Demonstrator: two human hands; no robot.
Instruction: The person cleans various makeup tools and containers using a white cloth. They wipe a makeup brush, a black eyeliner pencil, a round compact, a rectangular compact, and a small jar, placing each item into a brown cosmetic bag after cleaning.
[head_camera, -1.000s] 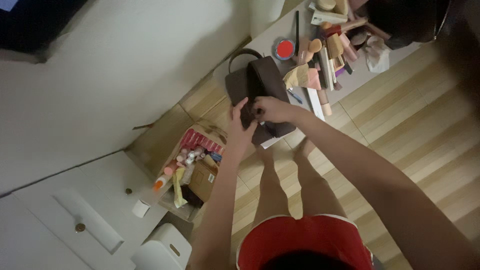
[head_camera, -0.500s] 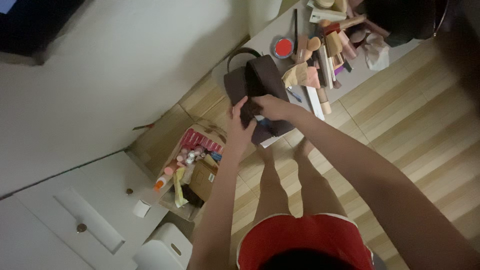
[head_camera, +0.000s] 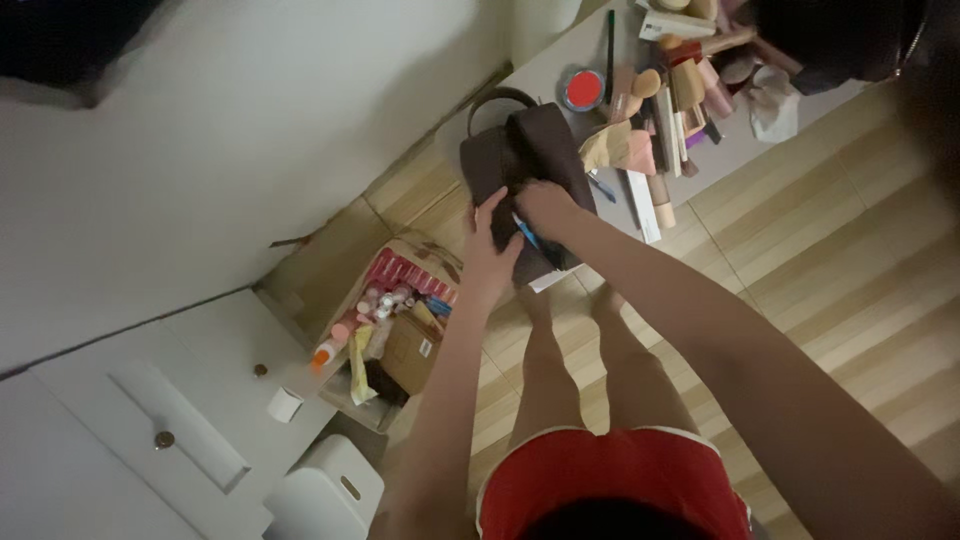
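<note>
Head view, looking down. My left hand closes on the near end of a dark brown pouch, fingers curled over its soft, matte edge. My right hand lies on top of the same pouch, fingers bent into its opening; how tightly they grip I cannot tell. Between the two hands a small blue item shows, too small to identify. The pouch is boxy with rounded corners, looks like fabric or soft leather, and carries a curved strap handle at its far end. It rests on the near edge of a pale grey counter, overhanging the wood-plank floor.

Just beside the pouch, on the counter, lies a crowded heap of cosmetics: slim tubes, flat palettes and beige sponges, touching one another. A round red compact sits just beyond the pouch, and a crumpled white tissue lies at the far side of the heap. On the floor to my left stands an open cardboard box packed with small bottles and red tubes. A white cabinet with round knobs and a white bin stand near it. My bare legs and red shorts fill the lower frame.
</note>
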